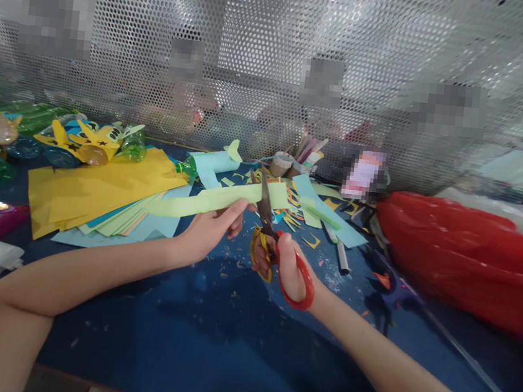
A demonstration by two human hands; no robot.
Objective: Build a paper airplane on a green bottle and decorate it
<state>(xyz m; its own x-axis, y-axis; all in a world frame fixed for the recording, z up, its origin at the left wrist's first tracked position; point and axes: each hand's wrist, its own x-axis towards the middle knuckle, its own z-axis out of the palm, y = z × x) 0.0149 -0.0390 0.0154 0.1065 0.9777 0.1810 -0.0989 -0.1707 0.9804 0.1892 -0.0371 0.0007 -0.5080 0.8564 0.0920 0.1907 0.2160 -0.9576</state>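
My left hand (213,231) pinches a long strip of light green paper (209,202) and holds it level above the blue table (209,334). My right hand (285,264) grips a pair of scissors (268,246) with one yellow and one red handle loop. The dark blades point up and away from me and cross the green strip near its middle. Small paper scraps lie on the table under both hands.
A stack of yellow, green and blue paper sheets (103,195) lies left. Bottle planes with yellow wings (84,143) stand behind it. A red plastic bag (464,261) fills the right. A perforated metal screen (275,66) backs the table, with people behind it.
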